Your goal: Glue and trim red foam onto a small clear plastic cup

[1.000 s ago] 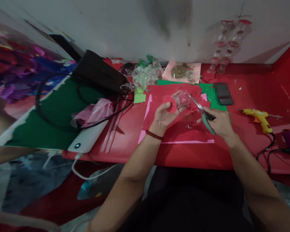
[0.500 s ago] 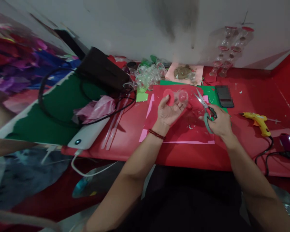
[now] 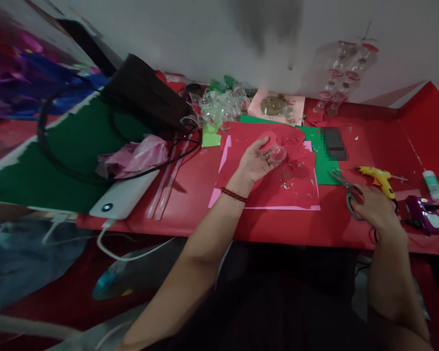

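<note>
My left hand (image 3: 254, 163), palm up with a beaded bracelet at the wrist, holds a small clear plastic piece (image 3: 278, 154). It has a rounded cup shape at one end and a red round end (image 3: 268, 140) near the thumb. My right hand (image 3: 379, 204) grips a pair of scissors (image 3: 346, 184) low over the table to the right, blades pointing up and left. Whether the scissors touch the table I cannot tell. Under my left hand lies red paper (image 3: 237, 156) scattered with small scraps. Just beyond my right hand rests a yellow glue gun (image 3: 380, 178).
Several clear plastic cups (image 3: 223, 107) are heaped at the back. Joined hourglass-like pieces (image 3: 334, 75) hang on the wall. A phone (image 3: 333, 143), a white bottle (image 3: 433, 185) and a purple device (image 3: 422, 214) are to the right. A white power bank (image 3: 120, 202) and black cable lie left.
My right hand has carried the scissors right and toward me, away from the red paper to beside the glue gun. My left hand still holds the plastic piece, now turned slightly.
</note>
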{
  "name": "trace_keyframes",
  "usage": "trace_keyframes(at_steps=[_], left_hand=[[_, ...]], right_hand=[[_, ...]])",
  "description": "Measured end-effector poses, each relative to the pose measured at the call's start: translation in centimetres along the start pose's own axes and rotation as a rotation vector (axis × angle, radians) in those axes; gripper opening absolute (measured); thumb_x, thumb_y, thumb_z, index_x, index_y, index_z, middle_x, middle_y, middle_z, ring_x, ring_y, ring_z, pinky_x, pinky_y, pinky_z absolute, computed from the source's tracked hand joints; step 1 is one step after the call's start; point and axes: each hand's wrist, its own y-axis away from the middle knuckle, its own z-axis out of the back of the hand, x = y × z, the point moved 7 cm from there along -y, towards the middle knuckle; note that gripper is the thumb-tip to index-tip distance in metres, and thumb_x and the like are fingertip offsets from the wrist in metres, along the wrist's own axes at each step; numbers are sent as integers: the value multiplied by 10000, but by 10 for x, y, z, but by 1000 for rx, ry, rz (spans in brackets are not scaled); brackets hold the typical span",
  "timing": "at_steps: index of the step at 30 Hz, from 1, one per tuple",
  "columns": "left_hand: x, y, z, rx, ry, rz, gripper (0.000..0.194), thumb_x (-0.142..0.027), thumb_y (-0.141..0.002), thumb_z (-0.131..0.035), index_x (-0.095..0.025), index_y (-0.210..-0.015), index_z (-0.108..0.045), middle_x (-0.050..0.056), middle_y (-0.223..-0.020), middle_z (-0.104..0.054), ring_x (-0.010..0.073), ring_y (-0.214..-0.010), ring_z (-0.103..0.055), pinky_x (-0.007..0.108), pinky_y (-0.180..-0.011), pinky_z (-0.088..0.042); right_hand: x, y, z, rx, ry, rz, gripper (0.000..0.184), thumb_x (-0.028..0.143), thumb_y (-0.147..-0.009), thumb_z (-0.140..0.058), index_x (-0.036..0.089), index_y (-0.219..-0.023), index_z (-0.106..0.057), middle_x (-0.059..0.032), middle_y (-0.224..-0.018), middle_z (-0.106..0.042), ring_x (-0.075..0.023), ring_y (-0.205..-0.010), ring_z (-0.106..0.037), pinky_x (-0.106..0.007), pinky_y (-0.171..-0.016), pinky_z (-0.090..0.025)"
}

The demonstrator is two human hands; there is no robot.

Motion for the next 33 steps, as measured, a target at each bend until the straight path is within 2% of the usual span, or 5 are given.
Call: trace_keyframes(at_steps=[3, 7, 14, 22, 33], left_hand=[[3, -1, 2, -27, -127, 12, 134, -313, -833, -780, -199, -857, -715, 17, -703, -744, 145, -611, -698, 298, -714, -625], [2, -2, 5, -38, -266, -67, 241, -343, -764, -882, -208, -903, -739, -7, -624, -693, 152, -597, -687, 325, -771, -619], [13, 0, 1, -10, -415, -42, 368, -487, -726, -917, -219, -915, -748, 21, -685, -729, 191, -671, -719, 367, -836, -602], [19, 6, -9, 62, -408, -97, 424, -599, -811, -836, -208, -872, -684, 21, -689, -694, 176, -679, -693, 365, -859, -602], [19, 3, -9, 77, -187, 65, 288, -430, -891, -799, -180, -807, -682, -2, -670, -682, 133, -623, -665, 310, -778, -586]], right_hand=[[10, 1, 9, 14, 212, -46, 337, 311, -858, -653, 197, -1139, -799, -225, -1024, -722, -411, -927, -695, -500, -745, -491], [69, -28, 21, -99, -83, 101, 352, 306, -918, -606, 188, -1209, -767, -187, -1102, -742, -367, -1049, -693, -541, -952, -530], [182, -92, -39, 70, -627, 225, 369, 373, -796, -794, 200, -1117, -734, -125, -1134, -762, -278, -977, -718, -441, -905, -582], [173, -91, -73, 55, -908, 60, 354, 557, -823, -722, 219, -915, -672, -70, -941, -755, -214, -864, -699, -359, -792, -581], [175, -92, -65, 23, -996, 143, 557, 614, -894, -703, 219, -1285, -658, -144, -1258, -751, -272, -1125, -733, -430, -960, -610]])
